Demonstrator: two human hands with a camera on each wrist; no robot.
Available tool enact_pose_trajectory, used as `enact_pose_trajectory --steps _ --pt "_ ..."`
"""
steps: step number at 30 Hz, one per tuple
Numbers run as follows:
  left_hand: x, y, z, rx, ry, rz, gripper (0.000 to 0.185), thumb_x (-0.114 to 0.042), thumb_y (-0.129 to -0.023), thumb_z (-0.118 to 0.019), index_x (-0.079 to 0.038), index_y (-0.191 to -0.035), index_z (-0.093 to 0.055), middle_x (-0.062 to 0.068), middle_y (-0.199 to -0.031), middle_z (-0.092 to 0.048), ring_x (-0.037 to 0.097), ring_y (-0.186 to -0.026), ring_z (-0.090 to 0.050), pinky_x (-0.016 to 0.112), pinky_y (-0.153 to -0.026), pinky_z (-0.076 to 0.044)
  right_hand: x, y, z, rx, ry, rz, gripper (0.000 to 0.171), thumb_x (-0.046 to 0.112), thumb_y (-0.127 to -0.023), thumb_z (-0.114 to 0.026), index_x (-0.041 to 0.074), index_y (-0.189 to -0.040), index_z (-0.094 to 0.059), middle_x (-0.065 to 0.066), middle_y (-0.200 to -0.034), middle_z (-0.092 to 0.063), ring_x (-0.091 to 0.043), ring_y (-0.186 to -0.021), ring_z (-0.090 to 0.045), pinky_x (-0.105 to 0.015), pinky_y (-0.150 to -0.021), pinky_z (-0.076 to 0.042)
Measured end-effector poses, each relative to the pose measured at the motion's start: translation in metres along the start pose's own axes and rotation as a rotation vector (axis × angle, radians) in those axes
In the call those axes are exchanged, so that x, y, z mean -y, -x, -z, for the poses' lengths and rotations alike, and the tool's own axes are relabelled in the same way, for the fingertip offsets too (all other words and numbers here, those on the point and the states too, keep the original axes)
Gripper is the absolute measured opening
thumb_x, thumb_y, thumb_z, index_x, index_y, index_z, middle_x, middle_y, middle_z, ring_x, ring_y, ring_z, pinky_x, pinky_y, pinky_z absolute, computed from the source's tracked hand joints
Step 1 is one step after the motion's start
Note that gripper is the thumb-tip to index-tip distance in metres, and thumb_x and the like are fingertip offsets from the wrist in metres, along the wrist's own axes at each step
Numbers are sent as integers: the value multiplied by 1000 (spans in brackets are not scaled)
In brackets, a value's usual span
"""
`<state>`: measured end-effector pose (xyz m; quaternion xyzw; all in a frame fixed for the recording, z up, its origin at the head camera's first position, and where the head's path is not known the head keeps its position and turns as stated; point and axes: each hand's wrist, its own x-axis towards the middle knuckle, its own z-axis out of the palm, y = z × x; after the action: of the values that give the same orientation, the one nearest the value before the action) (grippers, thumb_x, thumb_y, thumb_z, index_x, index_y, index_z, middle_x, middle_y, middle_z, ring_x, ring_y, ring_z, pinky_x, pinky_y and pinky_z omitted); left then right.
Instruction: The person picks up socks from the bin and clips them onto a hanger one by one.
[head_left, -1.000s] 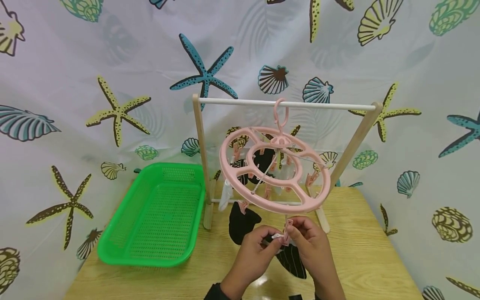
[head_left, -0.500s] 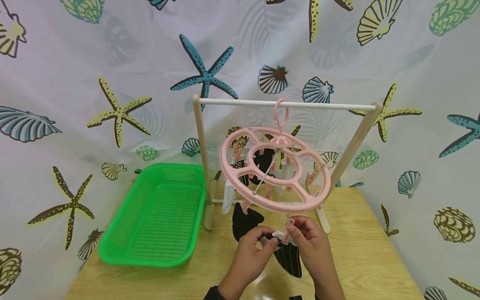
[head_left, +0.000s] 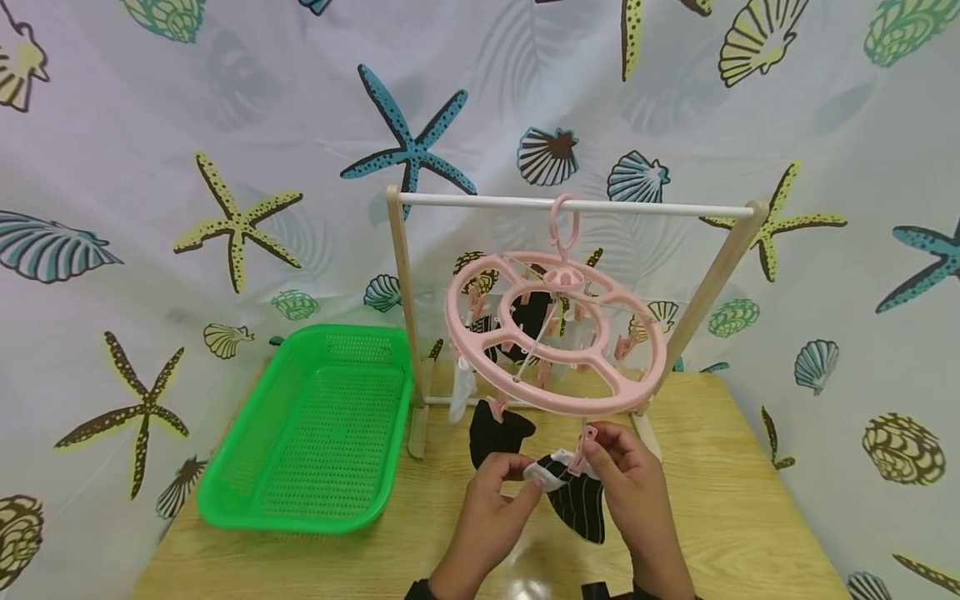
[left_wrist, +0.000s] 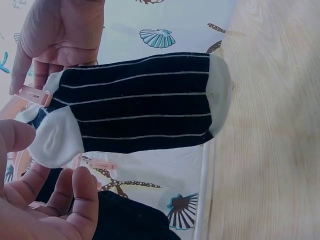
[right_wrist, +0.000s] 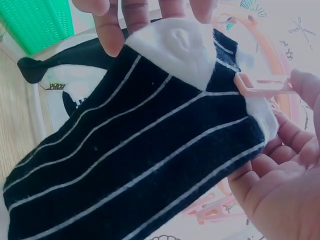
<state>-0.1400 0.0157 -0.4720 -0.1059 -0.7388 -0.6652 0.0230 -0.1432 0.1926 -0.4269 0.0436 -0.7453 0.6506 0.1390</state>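
A black ankle sock with thin white stripes (head_left: 577,504) hangs below the front of a pink round clip hanger (head_left: 555,400). The thumb and fingers of my left hand (head_left: 491,508) pinch its white heel (left_wrist: 57,137) and draw it out to the left. My right hand (head_left: 637,492) pinches a pink clothespin (right_wrist: 262,85) between thumb and fingers. The clothespin's jaws sit over the sock's opening edge. In the left wrist view the sock's white toe (left_wrist: 220,95) points away from both hands.
The hanger hooks over the white bar (head_left: 480,201) of a wooden rack. Other socks hang from it, including a black one (head_left: 495,435) and a white one (head_left: 462,390). A green basket (head_left: 300,523) stands left on the wooden table (head_left: 742,483), before a shell-print curtain (head_left: 262,100).
My left hand has shifted slightly left and down with the sock's heel, so more white shows. The hanger ring has swung a little right, while my right hand stays at the clothespin.
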Motion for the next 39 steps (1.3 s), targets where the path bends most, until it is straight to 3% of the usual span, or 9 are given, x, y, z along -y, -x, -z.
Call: enact_pose_trajectory --steps 8,13,20,25,30,34,37,39 --pt "4 1 2 -56 -58 1 26 -14 -93 -68 -8 -118 -62 4 -114 -57 27 -107 -55 29 -72 -50 -4 -3 4 -6 44 13 27 11 -100 -61 -6 -120 -61 -11 -109 -65 -10 -98 -65 -21 -82 -52" --pt "5 3 5 -53 -64 21 29 -18 -93 -68 -8 -120 -61 2 -117 -56 29 -110 -53 29 -75 -49 -8 -3 6 -3 32 27 29 8 -100 -59 -8 -124 -59 -18 -113 -64 -13 -101 -66 -21 -85 -52" --pt "7 8 11 -56 -112 1 27 -20 -94 -68 -10 -118 -62 2 -116 -54 22 -107 -51 30 -75 -51 -11 1 8 -13 39 -17 28 10 -101 -58 -5 -124 -59 -7 -112 -67 -16 -103 -67 -21 -89 -50" --pt "9 11 15 -37 -189 -29 28 -24 -96 -67 -15 -121 -62 1 -122 -52 20 -108 -52 38 -81 -48 -12 5 8 -27 88 -21 26 11 -101 -58 -3 -122 -61 -10 -114 -67 -11 -103 -66 -19 -89 -50" --pt "11 13 20 -61 -312 -109 34 -23 -94 -69 -16 -126 -60 1 -129 -49 22 -116 -52 47 -89 -47 -17 10 6 -56 286 51 24 15 -100 -62 3 -120 -66 -6 -116 -68 -10 -105 -63 -19 -84 -50" --pt "11 13 24 -70 -435 -174 43 -21 -92 -71 -12 -132 -57 12 -135 -46 31 -125 -48 53 -93 -46 -26 15 0 -57 512 188 29 15 -95 -69 3 -121 -66 -8 -121 -67 -24 -111 -62 -39 -86 -53" --pt "13 14 26 -12 -593 -218 49 -27 -93 -70 -12 -137 -56 20 -143 -42 39 -132 -41 57 -96 -44 -35 19 -6 -46 688 342 38 14 -89 -76 -2 -121 -64 -17 -124 -64 -36 -116 -59 -55 -88 -50" --pt "13 15 28 55 -710 -225 53 -34 -95 -67 -14 -143 -53 21 -151 -36 44 -138 -32 62 -99 -39 -40 23 -10 -37 767 431 43 14 -84 -80 -5 -119 -64 -22 -125 -61 -42 -118 -56 -59 -89 -48"
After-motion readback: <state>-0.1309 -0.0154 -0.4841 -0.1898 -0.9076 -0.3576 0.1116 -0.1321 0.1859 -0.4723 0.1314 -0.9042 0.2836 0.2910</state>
